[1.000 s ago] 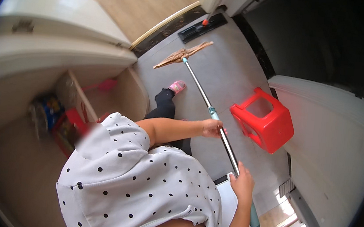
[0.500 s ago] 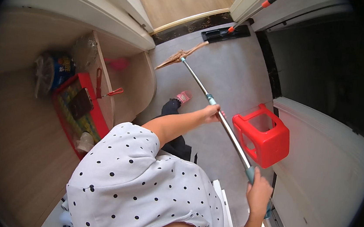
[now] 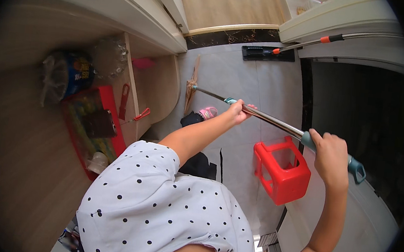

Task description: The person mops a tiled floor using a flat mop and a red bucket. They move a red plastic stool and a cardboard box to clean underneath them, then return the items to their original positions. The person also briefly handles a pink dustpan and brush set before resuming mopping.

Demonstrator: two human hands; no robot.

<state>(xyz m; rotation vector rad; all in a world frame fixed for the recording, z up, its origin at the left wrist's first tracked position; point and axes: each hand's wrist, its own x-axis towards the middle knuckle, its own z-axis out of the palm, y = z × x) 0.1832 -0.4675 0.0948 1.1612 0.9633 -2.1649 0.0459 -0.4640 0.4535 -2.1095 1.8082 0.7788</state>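
Since half a second ago, our right hand [image 3: 331, 155] has swung forward and outward with the mop [image 3: 280, 124], whose brown cloth [image 3: 190, 95] now sits left of our left hand [image 3: 239, 111], near the shelf unit [image 3: 162, 85]. We have both hands well apart, each wrapped around the mop. Below and between them stands a red stool [image 3: 293, 183]; beyond our left hand rests a black flat mop head [image 3: 264, 55].

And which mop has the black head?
The orange-banded mop near the dark doorsill. The other mop, held by the left hand and right hand, has brown cloth.
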